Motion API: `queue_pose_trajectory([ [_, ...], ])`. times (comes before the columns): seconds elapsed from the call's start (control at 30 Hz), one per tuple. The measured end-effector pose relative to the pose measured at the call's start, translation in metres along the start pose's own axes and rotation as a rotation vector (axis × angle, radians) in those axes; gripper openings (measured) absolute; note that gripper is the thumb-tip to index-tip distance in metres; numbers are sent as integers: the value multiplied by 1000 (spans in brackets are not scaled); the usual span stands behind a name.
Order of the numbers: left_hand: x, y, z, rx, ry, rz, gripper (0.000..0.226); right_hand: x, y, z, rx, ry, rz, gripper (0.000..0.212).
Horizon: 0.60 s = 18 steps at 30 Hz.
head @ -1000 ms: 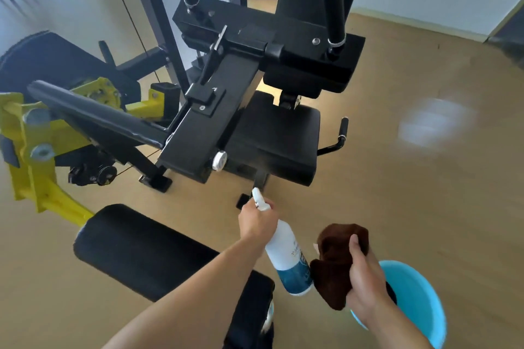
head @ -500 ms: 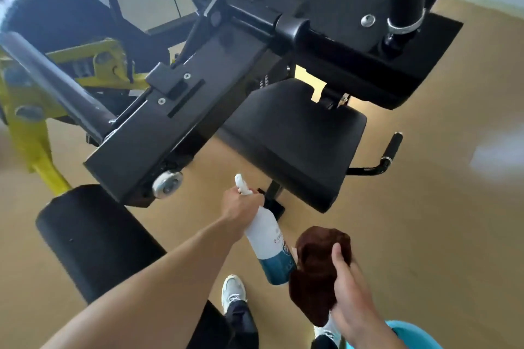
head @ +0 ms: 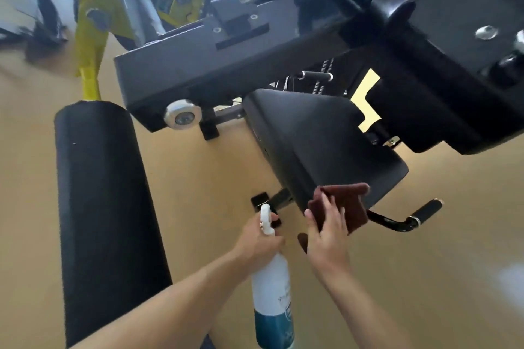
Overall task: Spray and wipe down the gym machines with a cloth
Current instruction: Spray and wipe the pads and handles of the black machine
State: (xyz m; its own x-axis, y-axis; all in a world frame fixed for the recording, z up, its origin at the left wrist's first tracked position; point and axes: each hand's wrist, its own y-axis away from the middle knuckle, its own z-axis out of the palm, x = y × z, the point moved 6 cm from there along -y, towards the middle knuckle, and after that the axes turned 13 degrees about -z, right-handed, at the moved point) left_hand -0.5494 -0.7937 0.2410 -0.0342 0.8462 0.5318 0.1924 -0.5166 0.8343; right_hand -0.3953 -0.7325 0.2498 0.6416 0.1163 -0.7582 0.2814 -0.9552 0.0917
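Observation:
A black gym machine fills the upper half, with a padded seat [head: 317, 136] jutting toward me. My right hand [head: 326, 232] presses a brown cloth [head: 347, 204] against the seat's front edge, fingers spread flat on it. Just left of it, my left hand [head: 259, 238] grips the neck of a white spray bottle [head: 270, 286] with a blue base, nozzle pointing up, bottle hanging downward.
A black foam roller pad [head: 99, 207] runs down the left. The black frame arm [head: 226, 59] with a silver knob [head: 183, 117] overhangs it. A black handle lever [head: 408, 219] sticks out right of the cloth. Yellow frame parts [head: 90, 37] stand at upper left. Tan floor lies below.
I have leaned in closer to the machine. My right hand moved forward and laid the cloth on the seat's front edge. The blue bucket has left the view.

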Motion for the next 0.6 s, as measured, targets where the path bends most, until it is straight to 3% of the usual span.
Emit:
queue_pose_trajectory([
  [0.1, 24, -23, -22, 44, -52, 74, 38, 46, -47, 52, -171, 744, -277, 79],
  [0.17, 43, -37, -39, 105, -118, 124, 28, 50, -74, 68, -213, 998, -423, 89],
  [0.23, 61, -50, -59, 168, -177, 143, 22, 39, -101, 76, -181, 1054, -550, 83],
  [0.4, 96, -76, -90, 221, -189, 197, 33, -6, -182, 114, -269, 1202, -570, 88],
  [0.6, 116, -108, -128, 427, -222, 289, 22, -70, -315, 163, -312, 1070, -649, 68],
])
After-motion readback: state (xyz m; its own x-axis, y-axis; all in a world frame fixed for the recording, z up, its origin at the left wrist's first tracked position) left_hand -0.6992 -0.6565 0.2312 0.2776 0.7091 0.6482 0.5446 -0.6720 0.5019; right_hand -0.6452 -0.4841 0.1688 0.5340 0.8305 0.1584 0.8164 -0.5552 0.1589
